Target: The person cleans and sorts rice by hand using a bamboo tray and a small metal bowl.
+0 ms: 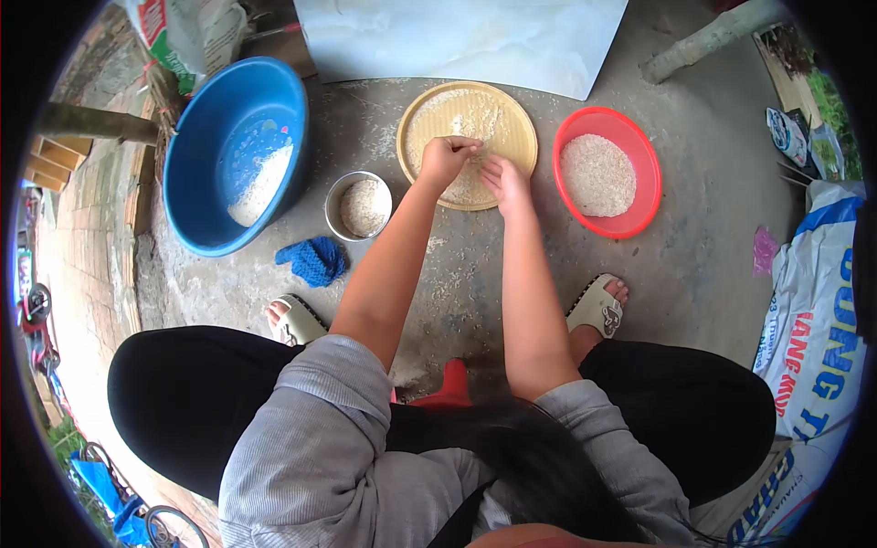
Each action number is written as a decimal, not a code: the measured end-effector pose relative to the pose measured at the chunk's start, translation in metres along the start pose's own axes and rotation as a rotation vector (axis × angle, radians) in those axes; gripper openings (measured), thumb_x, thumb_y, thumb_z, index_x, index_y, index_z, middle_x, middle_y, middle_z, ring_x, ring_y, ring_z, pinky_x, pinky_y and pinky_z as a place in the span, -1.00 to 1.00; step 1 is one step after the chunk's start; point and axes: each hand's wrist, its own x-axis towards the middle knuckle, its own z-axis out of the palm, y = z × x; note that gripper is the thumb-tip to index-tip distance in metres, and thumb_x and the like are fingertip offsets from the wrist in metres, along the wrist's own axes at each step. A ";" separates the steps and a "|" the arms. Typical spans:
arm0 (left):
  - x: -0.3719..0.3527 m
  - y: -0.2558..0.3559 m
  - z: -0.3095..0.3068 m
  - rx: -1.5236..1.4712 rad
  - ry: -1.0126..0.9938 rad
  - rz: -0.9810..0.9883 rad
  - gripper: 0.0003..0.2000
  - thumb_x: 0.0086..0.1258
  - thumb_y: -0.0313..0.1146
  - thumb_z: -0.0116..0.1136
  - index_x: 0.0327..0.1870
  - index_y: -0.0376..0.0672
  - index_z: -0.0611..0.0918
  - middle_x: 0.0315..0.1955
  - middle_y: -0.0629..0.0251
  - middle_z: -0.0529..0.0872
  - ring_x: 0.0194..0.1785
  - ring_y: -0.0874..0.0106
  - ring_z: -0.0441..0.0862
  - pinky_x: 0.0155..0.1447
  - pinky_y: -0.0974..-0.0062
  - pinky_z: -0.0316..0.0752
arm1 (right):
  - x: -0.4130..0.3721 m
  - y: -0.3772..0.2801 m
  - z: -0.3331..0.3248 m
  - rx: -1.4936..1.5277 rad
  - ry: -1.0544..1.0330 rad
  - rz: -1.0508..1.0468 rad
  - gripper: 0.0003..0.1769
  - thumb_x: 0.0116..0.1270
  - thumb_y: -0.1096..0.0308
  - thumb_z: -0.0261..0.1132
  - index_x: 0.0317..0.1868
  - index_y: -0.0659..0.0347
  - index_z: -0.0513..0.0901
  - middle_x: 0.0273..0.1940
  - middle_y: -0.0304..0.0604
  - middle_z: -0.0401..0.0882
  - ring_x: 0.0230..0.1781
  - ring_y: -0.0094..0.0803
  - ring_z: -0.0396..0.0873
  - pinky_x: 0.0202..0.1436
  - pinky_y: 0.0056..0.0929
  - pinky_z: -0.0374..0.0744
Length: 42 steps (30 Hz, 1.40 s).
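A round tan tray (422,102) with whitish grains, which look like rice, spread over it lies on the floor in front of me. My left hand (445,158) is over the tray's middle, thumb and fingers pinched together; whatever is between them is too small to make out. Close beside it on the right, my right hand (504,178) is open at the tray's near edge, fingers stretched out and palm partly turned up. To the right stands a red basin (652,173) with a heap of the grains. A metal pot (332,212) at the left also contains grains.
A big blue basin (187,173) with whitish grains stands tilted at the far left. A blue cloth (312,261) lies near the pot. Behind the tray is a pale board (466,41). Printed sacks (808,329) stand at the right, and a wooden post (713,41) is at the back right.
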 end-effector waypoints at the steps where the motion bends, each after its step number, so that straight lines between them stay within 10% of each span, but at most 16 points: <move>1: -0.005 0.008 -0.007 -0.044 -0.077 0.026 -0.85 0.24 -0.43 0.24 -0.22 -0.25 0.71 -0.36 0.28 0.74 -0.28 0.49 0.65 -0.14 0.50 0.53 | -0.008 -0.002 0.005 0.111 -0.057 0.051 -0.59 0.39 0.25 -0.06 0.06 0.44 0.39 0.02 0.09 0.45 0.10 -0.18 0.45 0.22 -0.22 0.45; 5: -0.020 0.032 -0.029 -0.100 -0.386 -0.064 -0.81 0.20 -0.45 0.25 -0.16 -0.20 0.71 -0.35 0.24 0.75 -0.29 0.49 0.67 -0.13 0.51 0.53 | -0.032 -0.005 0.034 0.388 -0.169 0.243 -0.66 0.41 0.30 -0.09 -0.01 0.37 0.46 -0.07 0.02 0.51 -0.06 -0.23 0.53 0.00 -0.35 0.57; 12: -0.065 0.077 -0.067 0.661 -0.241 0.441 -0.77 0.14 -0.45 0.17 -0.17 -0.05 0.72 -0.29 0.14 0.71 -0.23 0.29 0.68 -0.07 0.42 0.52 | -0.037 0.008 0.080 0.501 -0.129 0.186 -0.79 0.32 0.43 -0.08 -0.16 0.28 0.48 -0.17 -0.15 0.54 -0.22 -0.46 0.54 -0.13 -0.43 0.59; 16: -0.079 0.092 -0.112 0.530 -0.093 0.300 -0.77 0.13 -0.42 0.15 -0.18 -0.10 0.72 -0.31 0.11 0.71 -0.23 0.24 0.68 -0.09 0.41 0.53 | -0.050 0.021 0.115 0.554 -0.100 0.236 -0.82 0.29 0.40 -0.04 -0.29 0.33 0.44 -0.32 -0.11 0.52 -0.32 -0.38 0.54 -0.23 -0.41 0.62; 23: -0.086 0.082 -0.188 0.548 0.165 0.297 -0.78 0.12 -0.41 0.21 -0.19 -0.17 0.71 -0.38 0.14 0.73 -0.29 0.30 0.70 -0.12 0.44 0.53 | -0.073 0.070 0.148 -0.557 -0.493 -0.242 -0.73 0.25 0.33 0.11 -0.23 0.39 0.58 -0.27 0.05 0.61 -0.39 -0.25 0.60 -0.21 -0.38 0.61; 25: -0.083 0.073 -0.195 0.553 0.206 0.284 -0.78 0.13 -0.41 0.20 -0.19 -0.17 0.71 -0.38 0.15 0.73 -0.29 0.31 0.70 -0.12 0.44 0.53 | -0.074 0.089 0.136 -1.204 -0.601 -1.129 -0.71 0.22 0.37 0.12 -0.08 0.25 0.63 -0.19 0.06 0.65 -0.27 -0.17 0.63 -0.11 -0.35 0.57; 29: -0.075 0.062 -0.189 0.557 0.213 0.205 -0.78 0.13 -0.43 0.17 -0.18 -0.16 0.70 -0.38 0.14 0.72 -0.26 0.28 0.69 -0.11 0.42 0.53 | -0.071 0.076 0.132 -0.943 -0.664 -0.880 -0.67 0.21 0.39 0.12 -0.02 0.16 0.63 -0.14 0.06 0.64 -0.13 -0.06 0.61 -0.03 -0.29 0.52; 35: -0.058 0.028 -0.122 0.630 0.087 0.291 -0.65 0.11 -0.36 0.19 -0.03 -0.14 0.65 -0.23 -0.01 0.67 -0.09 0.10 0.62 0.04 0.28 0.47 | -0.063 0.032 0.098 -0.902 -0.126 -0.702 -0.66 0.14 0.44 0.15 -0.04 0.21 0.62 -0.12 0.11 0.61 -0.14 -0.02 0.59 -0.01 -0.24 0.51; 38: -0.054 0.004 -0.078 0.681 -0.063 0.255 -0.26 0.13 -0.16 0.26 0.32 -0.31 0.26 0.26 -0.12 0.32 0.28 0.02 0.33 0.31 0.30 0.27 | -0.039 0.034 0.057 -1.026 0.236 -0.787 -0.64 0.16 0.43 0.10 -0.02 0.19 0.62 -0.13 0.13 0.61 -0.08 -0.03 0.58 0.04 -0.24 0.50; 42: -0.046 -0.029 -0.022 0.798 -0.092 0.230 -0.10 0.15 -0.01 0.24 0.39 -0.32 0.06 0.39 -0.07 0.05 0.43 0.04 0.06 0.43 0.28 0.09 | -0.037 0.034 0.017 -1.106 0.445 -0.687 -0.63 0.06 0.50 0.11 -0.07 0.26 0.61 -0.03 0.05 0.56 0.09 -0.04 0.45 0.19 -0.20 0.40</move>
